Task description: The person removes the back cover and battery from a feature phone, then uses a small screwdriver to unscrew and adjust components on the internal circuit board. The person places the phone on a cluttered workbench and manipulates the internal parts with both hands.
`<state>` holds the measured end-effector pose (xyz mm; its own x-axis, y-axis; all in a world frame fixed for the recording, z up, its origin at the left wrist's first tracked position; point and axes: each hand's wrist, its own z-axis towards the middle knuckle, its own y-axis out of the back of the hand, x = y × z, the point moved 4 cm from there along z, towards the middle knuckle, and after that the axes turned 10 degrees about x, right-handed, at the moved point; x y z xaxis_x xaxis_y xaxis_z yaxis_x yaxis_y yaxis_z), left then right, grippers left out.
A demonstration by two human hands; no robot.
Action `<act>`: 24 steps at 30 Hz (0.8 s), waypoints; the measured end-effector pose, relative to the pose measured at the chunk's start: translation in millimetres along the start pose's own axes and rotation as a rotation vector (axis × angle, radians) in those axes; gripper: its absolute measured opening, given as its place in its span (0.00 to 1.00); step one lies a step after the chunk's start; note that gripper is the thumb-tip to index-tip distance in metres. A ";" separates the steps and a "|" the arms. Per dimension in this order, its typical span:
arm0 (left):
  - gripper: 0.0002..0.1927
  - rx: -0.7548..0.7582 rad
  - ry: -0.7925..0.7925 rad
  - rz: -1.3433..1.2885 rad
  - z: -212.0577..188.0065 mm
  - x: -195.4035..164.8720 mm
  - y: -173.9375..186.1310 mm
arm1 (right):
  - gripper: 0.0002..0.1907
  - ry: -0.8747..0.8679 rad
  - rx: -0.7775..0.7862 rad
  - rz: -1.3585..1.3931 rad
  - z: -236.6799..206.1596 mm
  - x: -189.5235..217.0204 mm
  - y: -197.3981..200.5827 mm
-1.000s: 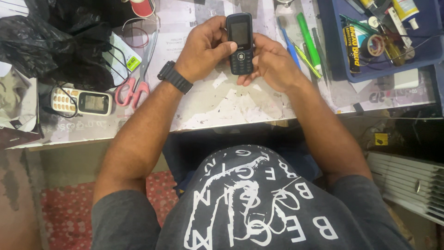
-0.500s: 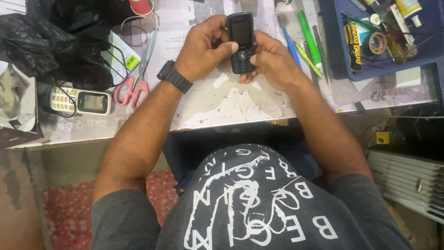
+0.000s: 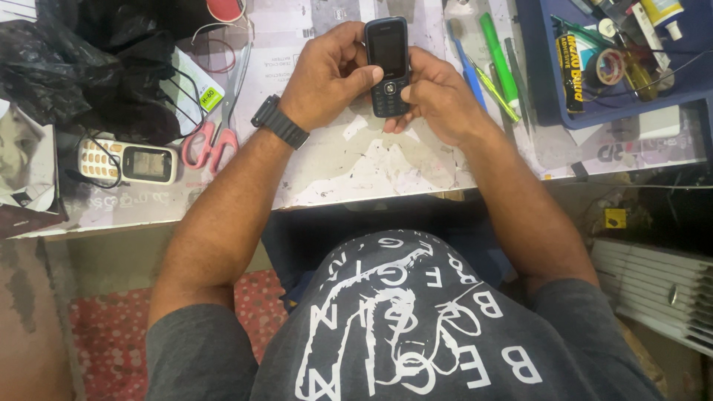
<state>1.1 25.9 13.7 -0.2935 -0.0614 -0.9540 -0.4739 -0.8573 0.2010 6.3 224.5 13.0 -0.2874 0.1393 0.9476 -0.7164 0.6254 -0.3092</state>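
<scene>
pink scissors (image 3: pixel 212 137) | white keypad phone (image 3: pixel 128 162) | black bag (image 3: pixel 89 70) | blue tray (image 3: pixel 616 111) | green marker (image 3: pixel 499 59)

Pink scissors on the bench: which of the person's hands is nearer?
Left. The left hand is beside the pink scissors; the right hand lies beyond the phone.

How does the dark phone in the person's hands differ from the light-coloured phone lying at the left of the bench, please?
The dark phone is held above the bench by the left hand and right hand; the light phone lies untouched on the bench. The dark phone stands lengthwise away from the person; the light phone lies sideways, a black cable across it. Both are keypad bar phones, screens dark.
</scene>
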 end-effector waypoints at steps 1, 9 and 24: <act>0.17 0.000 0.003 -0.004 0.1 0.4 0.1 | 0.23 -0.004 -0.005 0.003 -0.1 -0.4 0.5; 0.17 0.001 -0.013 -0.027 3.7 2.2 -0.7 | 0.24 -0.026 -0.028 0.000 0.5 0.3 3.4; 0.13 -0.019 -0.037 -0.057 4.2 -0.8 -3.3 | 0.22 -0.027 -0.066 -0.045 0.5 4.6 2.9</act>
<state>-0.7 30.9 14.7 -0.2972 0.0070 -0.9548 -0.4747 -0.8687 0.1414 2.5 226.5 16.4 -0.2738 0.0895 0.9576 -0.6859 0.6798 -0.2597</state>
